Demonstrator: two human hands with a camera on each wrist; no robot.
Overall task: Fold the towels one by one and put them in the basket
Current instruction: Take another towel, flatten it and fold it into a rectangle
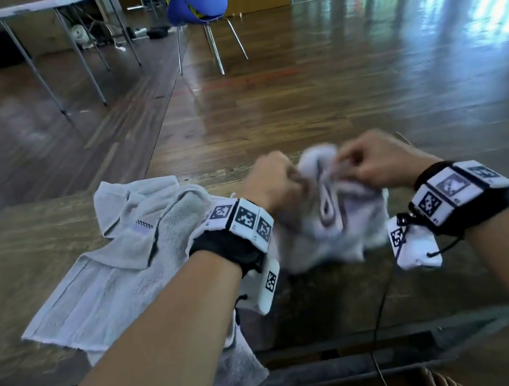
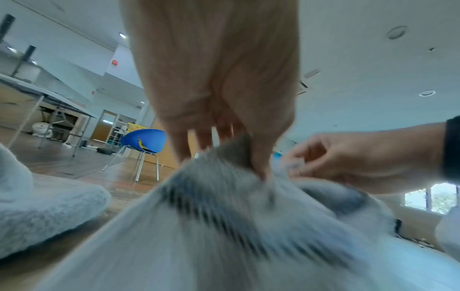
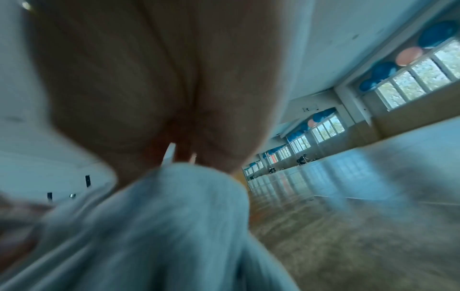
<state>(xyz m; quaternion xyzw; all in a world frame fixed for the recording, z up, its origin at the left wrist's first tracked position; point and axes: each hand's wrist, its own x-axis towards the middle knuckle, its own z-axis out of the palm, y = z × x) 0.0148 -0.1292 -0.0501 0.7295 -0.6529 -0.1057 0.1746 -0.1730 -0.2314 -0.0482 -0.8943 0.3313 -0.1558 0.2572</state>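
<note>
A white towel with a dark stripe (image 1: 330,215) hangs bunched above the wooden table (image 1: 26,242), blurred by motion. My left hand (image 1: 272,180) pinches its upper edge on the left; the left wrist view shows the fingers (image 2: 259,167) closed on the cloth (image 2: 211,226). My right hand (image 1: 369,161) pinches the same edge on the right, and the towel (image 3: 161,226) fills the lower part of the right wrist view under that hand (image 3: 186,153). A grey towel (image 1: 120,265) lies crumpled on the table to the left, partly under my left forearm. No basket can be made out.
A blue chair (image 1: 197,1) stands on the wooden floor beyond the table, with a white folding table (image 1: 50,2) further left. A black cable (image 1: 380,322) runs down over the table's near edge. A bare foot (image 1: 446,384) shows at the bottom right.
</note>
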